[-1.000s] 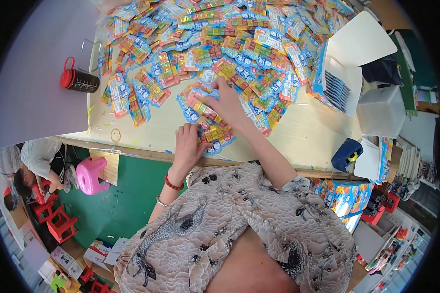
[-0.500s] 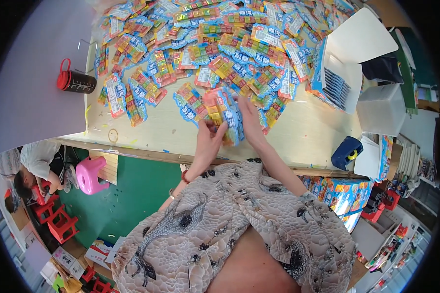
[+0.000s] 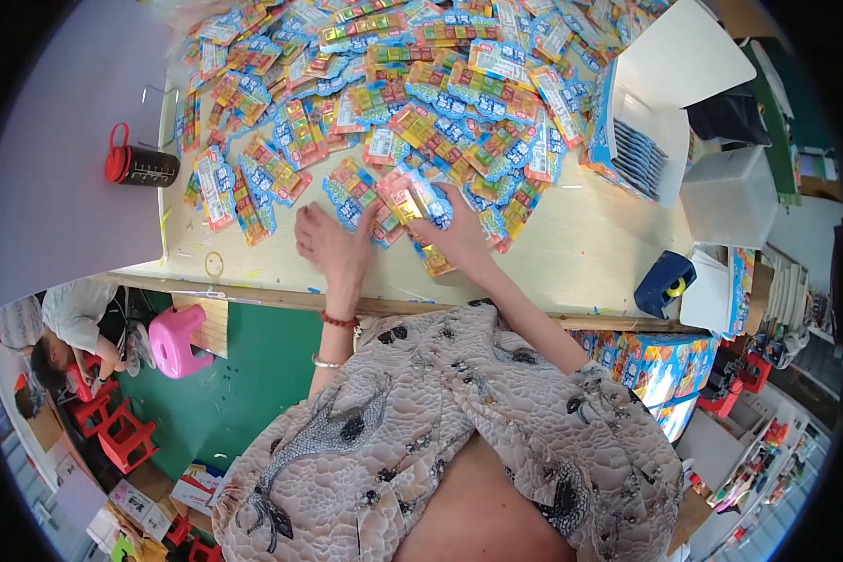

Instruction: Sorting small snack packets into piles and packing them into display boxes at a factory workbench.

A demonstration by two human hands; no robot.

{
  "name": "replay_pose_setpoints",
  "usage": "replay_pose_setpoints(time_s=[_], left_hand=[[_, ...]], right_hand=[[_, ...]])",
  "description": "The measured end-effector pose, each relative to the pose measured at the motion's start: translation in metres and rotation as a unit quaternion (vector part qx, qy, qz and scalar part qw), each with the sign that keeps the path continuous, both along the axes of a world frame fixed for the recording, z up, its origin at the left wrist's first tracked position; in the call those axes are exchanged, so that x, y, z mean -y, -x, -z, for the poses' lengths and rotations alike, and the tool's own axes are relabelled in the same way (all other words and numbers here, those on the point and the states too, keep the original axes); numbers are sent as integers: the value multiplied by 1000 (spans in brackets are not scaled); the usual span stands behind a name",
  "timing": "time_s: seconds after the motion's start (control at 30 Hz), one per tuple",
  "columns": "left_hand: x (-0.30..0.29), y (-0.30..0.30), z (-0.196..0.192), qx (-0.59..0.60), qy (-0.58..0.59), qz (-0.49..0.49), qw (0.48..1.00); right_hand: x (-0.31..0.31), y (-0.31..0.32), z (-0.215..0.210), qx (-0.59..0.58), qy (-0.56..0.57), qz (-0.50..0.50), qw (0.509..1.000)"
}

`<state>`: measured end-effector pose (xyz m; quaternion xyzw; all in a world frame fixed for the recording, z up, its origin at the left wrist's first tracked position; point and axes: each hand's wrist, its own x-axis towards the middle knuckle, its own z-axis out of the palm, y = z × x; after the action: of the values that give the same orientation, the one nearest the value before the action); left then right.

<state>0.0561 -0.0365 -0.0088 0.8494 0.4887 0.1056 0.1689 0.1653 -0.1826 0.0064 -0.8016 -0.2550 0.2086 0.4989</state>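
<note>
My right hand [image 3: 461, 236] grips a small stack of flat, colourful blister packs [image 3: 406, 199], with the thumb on top and the fingers along the far side. How many are in the stack I cannot tell. To its left my left hand [image 3: 335, 245], with a red bead bracelet and a bangle at the wrist, is apart from the stack, empty and with its fingers spread. Just beyond its fingertips a single blister pack [image 3: 350, 184] lies on the table. A wide heap of the same packs [image 3: 412, 84], blue, yellow and red, covers the far part of the table.
On the right stands an open display box [image 3: 601, 140] with a row of packs inside, beside a translucent bin [image 3: 729, 199]. A blue tape dispenser [image 3: 663, 283] sits near the front edge. At left are a dark bottle [image 3: 142, 169] and, on the floor, a pink stool [image 3: 176, 343].
My left hand has let go of the stack and moved left, its fingers spreading. The right hand keeps the stack, which has tilted and shifted slightly left.
</note>
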Motion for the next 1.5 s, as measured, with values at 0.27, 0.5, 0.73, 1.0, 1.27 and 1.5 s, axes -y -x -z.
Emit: replay_pose_setpoints(time_s=[0.27,0.5,0.73,1.0,1.27,1.5], left_hand=[[-22,-18,3,81,100,22,992],[-25,-8,6,430,320,77,841],[0,-1,-52,142,355,365,849],[22,6,-66,97,301,465,827],[27,14,-44,50,181,395,899],[-7,25,-44,264,560,116,777]], right_hand=[[12,-4,-49,24,161,-135,977],[48,-13,-52,147,185,-274,932],[41,7,-46,271,115,-336,895],[44,13,-35,238,15,-235,942],[70,-47,-33,175,106,-83,975],[70,-16,-3,409,293,-63,862]])
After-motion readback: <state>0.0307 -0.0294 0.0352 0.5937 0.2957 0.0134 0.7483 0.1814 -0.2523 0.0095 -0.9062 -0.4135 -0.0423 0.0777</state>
